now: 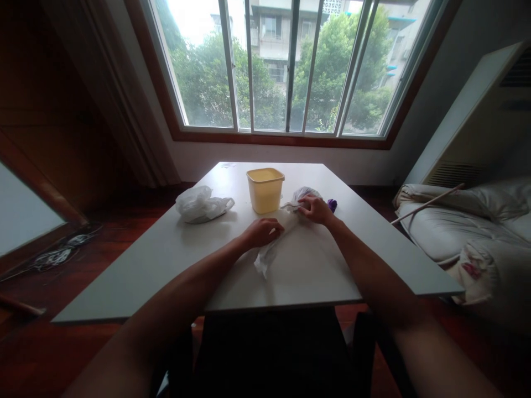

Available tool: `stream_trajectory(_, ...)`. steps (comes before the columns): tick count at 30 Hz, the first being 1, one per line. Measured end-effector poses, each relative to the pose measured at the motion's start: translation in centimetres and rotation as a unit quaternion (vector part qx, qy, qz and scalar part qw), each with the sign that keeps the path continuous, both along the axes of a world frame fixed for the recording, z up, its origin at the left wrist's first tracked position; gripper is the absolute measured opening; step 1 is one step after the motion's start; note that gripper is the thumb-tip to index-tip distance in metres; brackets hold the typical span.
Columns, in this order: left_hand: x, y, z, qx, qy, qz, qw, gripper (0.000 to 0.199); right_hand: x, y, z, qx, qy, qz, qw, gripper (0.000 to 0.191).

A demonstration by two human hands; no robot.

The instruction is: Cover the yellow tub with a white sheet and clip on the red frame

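Note:
A thin white plastic bag (267, 260) stretches across the table in front of the yellow bin (266, 193). My left hand (262, 232) is closed on the bag, whose loose end hangs towards the table's near edge. Farther up to the right, my right hand (316, 210) pinches the same bag. Beyond its fingers is a bunched, rounded part of plastic; what it contains, if anything, I cannot make out. Just right of my right hand lies a small purple thing (332, 205), too small to name.
A crumpled white plastic bag (199, 204) lies left of the bin on the white table (166, 276). Behind the table is a window (269, 132). A pale sofa (440, 226) with a stick (427, 205) is at the right. Cables (60, 255) lie on the floor at the left.

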State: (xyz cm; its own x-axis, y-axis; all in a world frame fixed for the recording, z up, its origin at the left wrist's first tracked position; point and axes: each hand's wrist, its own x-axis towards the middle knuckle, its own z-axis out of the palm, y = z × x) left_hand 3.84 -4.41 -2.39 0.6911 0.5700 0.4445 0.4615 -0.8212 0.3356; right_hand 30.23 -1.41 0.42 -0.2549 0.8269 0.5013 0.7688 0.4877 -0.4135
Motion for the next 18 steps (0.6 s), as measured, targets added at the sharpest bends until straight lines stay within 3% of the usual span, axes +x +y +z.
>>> stream_trajectory(4, -0.1, -0.4, 0.6, 0.041, -0.03, -0.028, 0.998, 0.018, 0.7, 0.8, -0.6, -0.05, -0.068, -0.019, 0.996, 0.032)
stream_trajectory(8, -0.3, -0.9, 1.5, 0.078, -0.053, 0.013, 0.995, 0.012, -0.1, 0.4, -0.3, -0.081, -0.088, -0.005, 0.993, 0.02)
stream_trajectory(12, -0.4, -1.1, 1.9, 0.128, -0.069, 0.089, 0.985, 0.021, -1.0, -0.4, 0.2, -0.073, -0.069, 0.093, 0.991, 0.019)
stream_trajectory(18, -0.1, -0.5, 0.9, 0.173, -0.002, 0.096, 0.98, 0.058, -2.6, -2.3, 1.4, -0.131, -0.013, 0.223, 0.966, 0.015)
